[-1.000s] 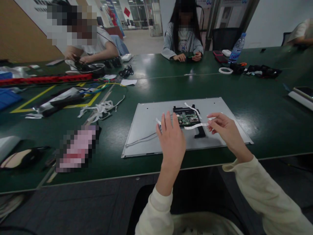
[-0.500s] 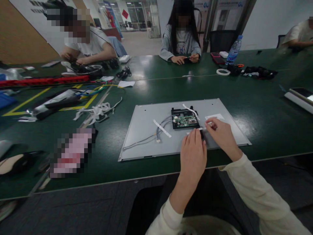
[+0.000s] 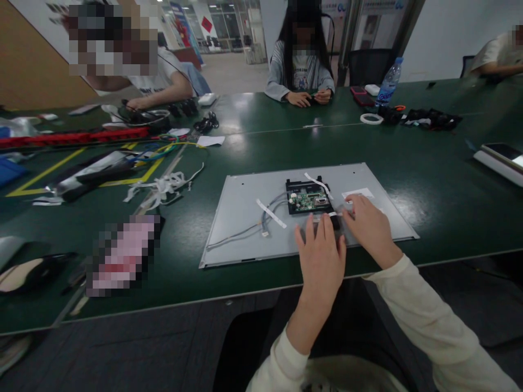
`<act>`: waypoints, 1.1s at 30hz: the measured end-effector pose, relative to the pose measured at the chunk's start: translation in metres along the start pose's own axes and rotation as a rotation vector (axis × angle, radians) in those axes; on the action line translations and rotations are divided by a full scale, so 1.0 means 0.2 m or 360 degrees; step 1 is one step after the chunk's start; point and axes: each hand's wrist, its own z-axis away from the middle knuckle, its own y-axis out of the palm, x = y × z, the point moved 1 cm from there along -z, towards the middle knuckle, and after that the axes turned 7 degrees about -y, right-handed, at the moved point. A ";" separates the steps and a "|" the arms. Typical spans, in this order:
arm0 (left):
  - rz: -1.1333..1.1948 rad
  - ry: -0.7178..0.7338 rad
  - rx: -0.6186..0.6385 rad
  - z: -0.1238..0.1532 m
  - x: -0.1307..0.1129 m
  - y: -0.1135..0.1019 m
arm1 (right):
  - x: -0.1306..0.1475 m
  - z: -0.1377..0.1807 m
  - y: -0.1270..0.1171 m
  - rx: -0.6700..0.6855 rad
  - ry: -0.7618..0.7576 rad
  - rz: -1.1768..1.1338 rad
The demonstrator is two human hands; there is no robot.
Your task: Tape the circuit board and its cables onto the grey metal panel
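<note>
A flat grey panel [image 3: 241, 193] lies on the table in front of me. On it sits a black bracket [image 3: 291, 211] with a green circuit board [image 3: 308, 201]. Strips of white tape cross the parts; one strip [image 3: 271, 213] lies over grey cables [image 3: 235, 235]. My left hand [image 3: 321, 258] rests palm down at the panel's near edge, its fingers spread just below the bracket, near a small black part [image 3: 335, 221]. Right of that part, my right hand [image 3: 370, 226] touches down by a short tape strip, thumb and fingers apart. A white label [image 3: 359, 192] shows beyond it.
Tangled white strips [image 3: 165, 188], a phone-like pink item [image 3: 125, 253] and a computer mouse [image 3: 22, 272] lie to the left. A tape roll [image 3: 371, 118] and a water bottle [image 3: 389, 84] stand farther back. Two people [image 3: 300, 71] [image 3: 163, 76] sit across the table.
The fingers of my left hand have spread apart from a closed row. My right thumb and fingers have come out of a pinch and lowered toward the panel. The panel stays put.
</note>
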 end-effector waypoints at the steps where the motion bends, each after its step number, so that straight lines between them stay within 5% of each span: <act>1: 0.0002 -0.0008 0.0005 0.00 0.01 0.00 | -0.01 0.00 0.00 -0.0003 0.0007 -0.0008; 16: 0.0035 -0.0003 -0.0095 0.02 0.03 0.01 | -0.04 0.02 0.01 -0.0005 0.0057 -0.0150; 26: 0.0067 0.0014 -0.0113 0.03 0.04 0.00 | -0.09 0.08 -0.02 -0.0308 -0.0166 -0.0482; 33: 0.0100 0.0046 -0.0074 0.03 0.03 0.00 | -0.05 0.12 0.00 -0.0073 -0.0395 -0.0437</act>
